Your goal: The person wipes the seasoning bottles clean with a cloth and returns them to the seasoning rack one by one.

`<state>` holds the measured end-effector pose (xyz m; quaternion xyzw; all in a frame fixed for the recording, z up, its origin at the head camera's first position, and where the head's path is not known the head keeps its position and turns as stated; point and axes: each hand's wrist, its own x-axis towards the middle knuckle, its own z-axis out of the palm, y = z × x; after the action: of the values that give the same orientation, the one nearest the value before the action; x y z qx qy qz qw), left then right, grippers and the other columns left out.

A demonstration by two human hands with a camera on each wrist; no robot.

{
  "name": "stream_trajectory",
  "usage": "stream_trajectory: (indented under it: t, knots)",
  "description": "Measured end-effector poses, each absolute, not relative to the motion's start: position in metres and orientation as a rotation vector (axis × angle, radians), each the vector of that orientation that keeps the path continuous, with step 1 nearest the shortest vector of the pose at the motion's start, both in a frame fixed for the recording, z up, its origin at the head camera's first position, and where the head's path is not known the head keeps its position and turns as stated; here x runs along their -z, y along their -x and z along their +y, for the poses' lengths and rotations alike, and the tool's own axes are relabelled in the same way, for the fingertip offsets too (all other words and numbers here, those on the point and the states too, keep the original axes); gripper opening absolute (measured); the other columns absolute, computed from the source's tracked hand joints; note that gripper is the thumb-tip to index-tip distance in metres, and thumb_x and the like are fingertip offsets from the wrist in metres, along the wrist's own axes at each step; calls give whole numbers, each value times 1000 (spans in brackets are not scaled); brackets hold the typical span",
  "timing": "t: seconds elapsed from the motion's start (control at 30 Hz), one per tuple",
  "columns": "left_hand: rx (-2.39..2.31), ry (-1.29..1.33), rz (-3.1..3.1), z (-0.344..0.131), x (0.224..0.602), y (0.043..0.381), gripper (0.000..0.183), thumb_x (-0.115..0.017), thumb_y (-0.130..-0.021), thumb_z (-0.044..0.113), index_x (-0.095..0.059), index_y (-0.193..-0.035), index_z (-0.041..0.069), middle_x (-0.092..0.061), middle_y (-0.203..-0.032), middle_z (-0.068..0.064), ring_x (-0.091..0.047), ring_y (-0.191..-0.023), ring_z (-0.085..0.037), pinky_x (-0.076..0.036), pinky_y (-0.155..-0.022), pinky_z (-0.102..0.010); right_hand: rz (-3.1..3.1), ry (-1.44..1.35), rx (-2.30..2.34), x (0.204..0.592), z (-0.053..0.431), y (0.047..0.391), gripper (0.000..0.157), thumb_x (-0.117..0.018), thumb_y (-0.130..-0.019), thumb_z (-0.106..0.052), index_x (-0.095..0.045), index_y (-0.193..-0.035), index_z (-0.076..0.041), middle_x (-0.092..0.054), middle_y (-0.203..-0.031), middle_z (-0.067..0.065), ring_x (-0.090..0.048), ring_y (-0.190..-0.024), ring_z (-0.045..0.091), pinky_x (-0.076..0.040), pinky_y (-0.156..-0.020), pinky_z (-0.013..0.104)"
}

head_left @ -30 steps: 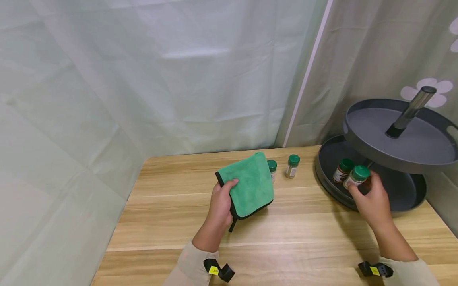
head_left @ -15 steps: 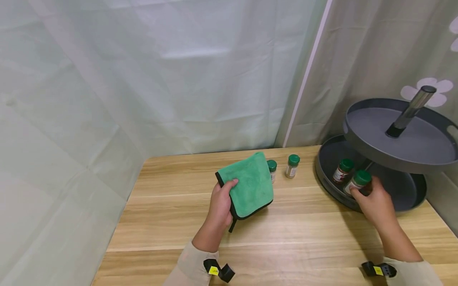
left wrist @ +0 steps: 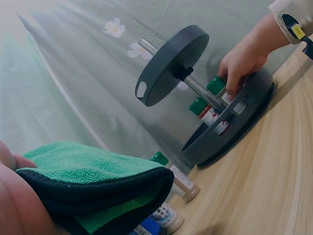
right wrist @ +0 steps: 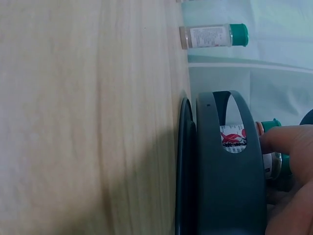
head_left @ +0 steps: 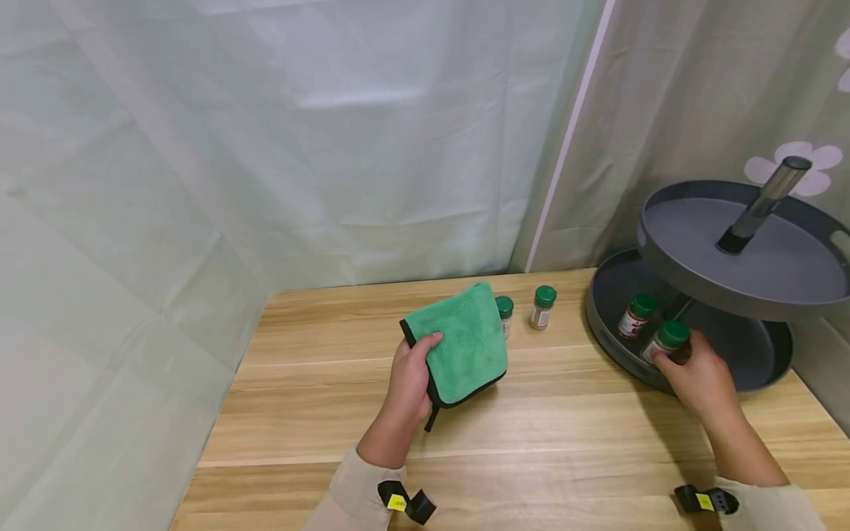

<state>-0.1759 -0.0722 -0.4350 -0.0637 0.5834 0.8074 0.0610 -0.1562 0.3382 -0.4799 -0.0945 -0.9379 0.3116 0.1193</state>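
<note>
My left hand (head_left: 409, 377) grips a folded green cloth (head_left: 465, 346) with black edging, thumb on top, held above the table. Over at the right, my right hand (head_left: 702, 376) pinches a green-capped spice jar (head_left: 672, 335) standing in the lower tier (head_left: 600, 343) of a dark grey two-tier round tray. Beside it in that tier is a second spice jar (head_left: 636, 317) with red contents. In the right wrist view, the tier's wall (right wrist: 230, 196) hides part of the held jar.
Two more green-capped jars, one jar (head_left: 543, 308) in full view and another jar (head_left: 505, 316) partly behind the cloth, stand near the table's back edge. The upper tier (head_left: 704, 221) overhangs the lower one. A curtain (head_left: 398, 147) hangs behind the wooden table (head_left: 319, 413).
My right hand has lowered the spice jar into the lower tier, shifting slightly right and down. The left hand and the cloth have stayed in place.
</note>
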Motion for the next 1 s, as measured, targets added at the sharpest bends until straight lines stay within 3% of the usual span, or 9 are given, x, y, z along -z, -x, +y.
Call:
stream_trajectory:
  t: [0.17,0.63,1.0]
  knots:
    - [-2450,184,1761,-72,435,176,38,-57,-98,22,-49,-133,9,-55,-126,-4,-53,-118,-19,-44,-105,-34,-2756,267,-892,478,337,158,50,-67,-93,-26,-48,-123,10,-65,-95,34,-63,-86,50,-45,-63,43]
    - [-2479,184,1752,-74,430,175,39,-57,-98,20,-50,-134,8,-56,-128,-5,-53,-120,-18,-44,-107,-34,-2810,261,-935,476,330,169,59,-63,-97,-33,-44,-130,11,-57,-117,42,-55,-103,61,-45,-80,66]
    - [-2508,181,1736,-77,429,176,37,-57,-98,18,-50,-133,7,-58,-127,-4,-55,-119,-17,-46,-106,-32,-2826,277,-956,474,323,181,62,-62,-98,-32,-40,-135,13,-53,-124,43,-51,-108,63,-43,-86,69]
